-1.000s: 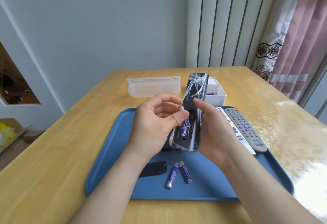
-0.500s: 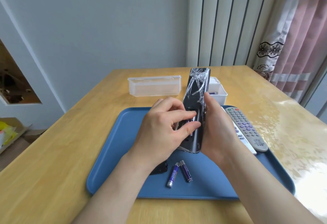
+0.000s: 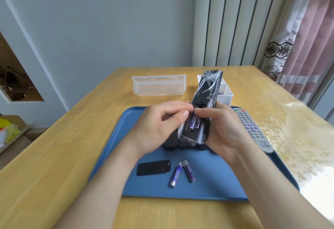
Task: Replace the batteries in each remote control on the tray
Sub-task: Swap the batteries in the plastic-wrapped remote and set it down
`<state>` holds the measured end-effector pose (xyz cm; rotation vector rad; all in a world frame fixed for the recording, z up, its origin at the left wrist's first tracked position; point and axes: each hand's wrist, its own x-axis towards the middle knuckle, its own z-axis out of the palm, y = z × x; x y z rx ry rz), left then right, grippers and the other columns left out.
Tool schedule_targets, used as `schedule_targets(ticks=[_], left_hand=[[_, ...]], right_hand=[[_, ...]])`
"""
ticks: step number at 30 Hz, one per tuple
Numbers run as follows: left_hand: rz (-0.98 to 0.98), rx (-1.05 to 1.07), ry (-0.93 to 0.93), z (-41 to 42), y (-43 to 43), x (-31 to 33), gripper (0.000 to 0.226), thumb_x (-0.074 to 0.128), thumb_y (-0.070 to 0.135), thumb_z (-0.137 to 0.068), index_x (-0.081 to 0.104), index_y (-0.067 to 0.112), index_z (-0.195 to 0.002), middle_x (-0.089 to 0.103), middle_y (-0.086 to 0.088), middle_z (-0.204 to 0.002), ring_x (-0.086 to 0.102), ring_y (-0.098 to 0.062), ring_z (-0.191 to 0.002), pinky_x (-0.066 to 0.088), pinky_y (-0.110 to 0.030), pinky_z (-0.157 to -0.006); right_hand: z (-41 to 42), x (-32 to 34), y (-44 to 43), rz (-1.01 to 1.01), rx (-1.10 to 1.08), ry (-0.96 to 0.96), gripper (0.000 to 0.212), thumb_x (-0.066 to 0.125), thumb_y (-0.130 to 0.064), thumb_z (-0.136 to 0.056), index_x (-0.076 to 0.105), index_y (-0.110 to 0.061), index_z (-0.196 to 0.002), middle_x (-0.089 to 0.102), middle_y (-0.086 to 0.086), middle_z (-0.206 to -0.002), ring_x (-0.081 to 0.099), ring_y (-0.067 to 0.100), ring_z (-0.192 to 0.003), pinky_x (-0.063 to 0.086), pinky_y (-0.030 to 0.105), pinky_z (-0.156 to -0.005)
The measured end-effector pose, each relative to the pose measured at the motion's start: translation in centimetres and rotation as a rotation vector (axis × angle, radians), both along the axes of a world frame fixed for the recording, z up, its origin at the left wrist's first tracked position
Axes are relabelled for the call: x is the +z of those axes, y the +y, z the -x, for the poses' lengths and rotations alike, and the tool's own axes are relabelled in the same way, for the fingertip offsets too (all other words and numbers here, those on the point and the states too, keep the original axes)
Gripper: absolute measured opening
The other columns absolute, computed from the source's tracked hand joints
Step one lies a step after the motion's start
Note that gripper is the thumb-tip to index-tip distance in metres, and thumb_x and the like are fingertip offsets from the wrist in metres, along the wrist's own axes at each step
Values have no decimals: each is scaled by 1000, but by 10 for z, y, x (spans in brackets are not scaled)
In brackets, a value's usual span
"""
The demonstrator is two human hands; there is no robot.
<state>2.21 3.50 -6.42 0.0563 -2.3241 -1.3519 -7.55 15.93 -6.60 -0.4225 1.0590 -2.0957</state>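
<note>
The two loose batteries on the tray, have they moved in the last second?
No. The loose batteries lie in the same V beside the black cover on the tray; only the camera shifted slightly.

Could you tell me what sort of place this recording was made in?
Probably a room in a home, not a workshop: a light wooden table stands against a plain pale wall, with pink curtains trimmed in patterned lace at the right and an open cardboard box on the floor.
</note>
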Motion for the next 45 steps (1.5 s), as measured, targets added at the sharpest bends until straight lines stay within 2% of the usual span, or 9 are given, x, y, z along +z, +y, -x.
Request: schedule_targets(ticks=[2,4,7,9,13,19,24,38,45], left_hand=[[-17,-3,-94,-13,-11,10,15,71,12,-85,68,21,-96,73,5,-94,65,-3,-88,49,-17,-81],[227,-21,-377,-24,-20,16,25,80,21,-76,61,28,-92,70,5,-84,60,-5,-72,50,-23,-71],[622,-66,-841,-29,-22,13,36,82,40,-69,58,33,-95,64,11,-85,57,-4,-72,50,-27,-69],[690,-85,-888,-23,-18,7,29,81,39,-70,57,32,-85,59,12,-79,54,-4,-69,46,-25,-64],[535,-85,-793,-23,-23,6,17,76,27,-79,62,24,-70,67,10,-69,61,-10,-66,52,-28,-66],[-348,-51,-46,-20,-17,14,10,74,18,-79,74,9,-84,74,-15,-90,65,-21,-82,53,-33,-78],[-523,-6,4,-6,2,9,24,76,19,-64,71,17,-88,70,-3,-72,47,-12,-50,38,-16,-47],[-282,15,-24,-3,3,2,21,74,6,-79,73,21,-94,58,-28,-78,54,-19,-63,49,-23,-54],[-1,166,60,-1,0,-3,35,86,22,-67,73,41,-94,53,5,-81,50,-28,-68,47,-27,-70]], right_hand=[[-2,-2,-3,-41,-28,38,35,43,21,-84,56,11,-115,64,23,-101,68,30,-88,58,46,-81],[-5,-6,-5,-92,-60,44,35,42,23,-84,57,8,-111,66,21,-100,70,25,-82,61,41,-73],[-9,-11,-9,-140,-94,36,35,41,23,-85,57,8,-111,67,19,-102,69,24,-86,61,40,-72],[-9,-11,-9,-140,-119,11,34,41,22,-84,58,6,-110,68,18,-98,71,23,-80,61,41,-74],[-7,-12,-8,-117,-92,-86,32,44,11,-85,61,4,-110,70,17,-98,70,26,-78,60,40,-71],[-8,-11,-9,-169,35,-126,39,50,-32,-95,69,1,-106,72,17,-98,67,32,-91,54,42,-88],[-14,-11,-9,-153,41,-66,47,48,-42,-96,65,-6,-121,70,18,-106,68,31,-83,56,34,-66],[-14,-9,-9,-116,80,-67,53,45,-46,-96,62,0,-115,67,23,-96,64,33,-75,55,37,-64],[-14,-7,-12,-86,-15,-67,55,43,-47,-99,62,-1,-121,69,19,-97,69,33,-86,56,40,-75]])
